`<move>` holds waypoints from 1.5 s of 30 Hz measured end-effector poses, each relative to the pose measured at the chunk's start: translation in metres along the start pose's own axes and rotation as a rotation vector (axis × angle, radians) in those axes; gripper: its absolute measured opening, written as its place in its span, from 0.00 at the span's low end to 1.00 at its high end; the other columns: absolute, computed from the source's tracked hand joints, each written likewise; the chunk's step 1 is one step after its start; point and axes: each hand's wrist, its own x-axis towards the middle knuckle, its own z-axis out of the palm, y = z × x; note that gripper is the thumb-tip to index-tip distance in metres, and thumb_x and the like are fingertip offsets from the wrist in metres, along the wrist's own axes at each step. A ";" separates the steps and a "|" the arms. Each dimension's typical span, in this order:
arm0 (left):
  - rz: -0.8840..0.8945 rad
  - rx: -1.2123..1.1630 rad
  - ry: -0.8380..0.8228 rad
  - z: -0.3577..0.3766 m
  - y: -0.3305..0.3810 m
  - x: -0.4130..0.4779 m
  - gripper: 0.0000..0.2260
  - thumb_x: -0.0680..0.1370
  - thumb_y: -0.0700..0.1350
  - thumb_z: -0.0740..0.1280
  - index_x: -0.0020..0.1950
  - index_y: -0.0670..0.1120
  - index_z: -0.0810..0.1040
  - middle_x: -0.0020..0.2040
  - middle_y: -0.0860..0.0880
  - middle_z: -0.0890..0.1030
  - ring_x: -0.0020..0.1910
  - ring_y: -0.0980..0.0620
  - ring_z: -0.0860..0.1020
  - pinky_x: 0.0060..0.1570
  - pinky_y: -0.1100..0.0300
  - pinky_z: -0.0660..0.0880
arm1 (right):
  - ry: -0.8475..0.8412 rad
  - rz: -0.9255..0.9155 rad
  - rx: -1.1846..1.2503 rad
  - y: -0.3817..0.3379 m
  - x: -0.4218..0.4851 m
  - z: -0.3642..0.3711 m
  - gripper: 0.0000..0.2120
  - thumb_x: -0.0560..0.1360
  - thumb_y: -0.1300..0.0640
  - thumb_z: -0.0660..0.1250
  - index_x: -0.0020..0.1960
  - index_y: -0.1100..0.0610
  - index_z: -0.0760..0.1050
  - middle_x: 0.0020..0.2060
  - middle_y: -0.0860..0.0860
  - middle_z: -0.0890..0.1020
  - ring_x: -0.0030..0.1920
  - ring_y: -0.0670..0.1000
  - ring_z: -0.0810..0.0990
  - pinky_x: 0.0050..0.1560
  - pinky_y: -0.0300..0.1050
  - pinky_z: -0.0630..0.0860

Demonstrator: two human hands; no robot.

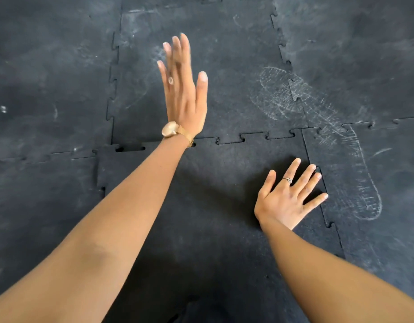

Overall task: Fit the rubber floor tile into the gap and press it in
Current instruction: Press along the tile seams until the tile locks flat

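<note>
I am looking down at the rubber floor tile (pixel 213 183), which is lying directly beneath me and already sitting inside the gap among the surrounding floor mats (pixel 49 78). Taking that tile as the landmark, its far edge is running left to right just under the left wrist, and small dark openings (pixel 129 149) are still showing along the left part of that far seam, so I am judging the far-left tabs as not fully seated. My right hand (pixel 288 198) is lying flat with fingers spread on the tile's right side, fingertips reaching to the right-hand seam (pixel 323 183) and pressing down there. My left hand (pixel 183 89) is lifted off the floor beyond the tile's far edge, fingers extended and blurred, holding nothing; a gold wristwatch (pixel 171 129) is sitting almost over the far seam. The hands are well apart, one planted and one in the air. The left hand is the nearer one to the open spots on the far seam, so I am reckoning the next press belongs there, coming down and slightly leftward onto that edge. I am seeing no containers anywhere on the floor. A chalky shoe print (pixel 317 117) is marking the mats beyond the tile's far-right corner.
</note>
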 end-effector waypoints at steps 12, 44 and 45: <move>-0.117 0.138 -0.221 -0.020 -0.006 -0.019 0.27 0.83 0.51 0.51 0.79 0.42 0.50 0.79 0.39 0.53 0.79 0.41 0.47 0.76 0.45 0.39 | -0.016 -0.007 0.011 0.000 0.000 -0.002 0.31 0.82 0.41 0.44 0.80 0.53 0.45 0.79 0.57 0.48 0.79 0.57 0.42 0.74 0.69 0.40; -0.315 0.040 -0.331 -0.068 -0.088 -0.032 0.24 0.84 0.53 0.49 0.78 0.44 0.57 0.79 0.40 0.54 0.79 0.41 0.44 0.75 0.43 0.37 | -0.097 0.006 -0.018 -0.124 -0.125 0.035 0.37 0.79 0.33 0.41 0.80 0.55 0.40 0.80 0.56 0.45 0.79 0.57 0.41 0.73 0.71 0.39; -0.263 0.193 -0.268 -0.072 -0.092 -0.033 0.25 0.84 0.54 0.48 0.78 0.44 0.58 0.79 0.40 0.55 0.79 0.41 0.46 0.75 0.43 0.38 | -0.100 0.011 -0.022 -0.124 -0.125 0.034 0.37 0.79 0.33 0.41 0.79 0.54 0.40 0.79 0.56 0.45 0.79 0.57 0.40 0.73 0.71 0.39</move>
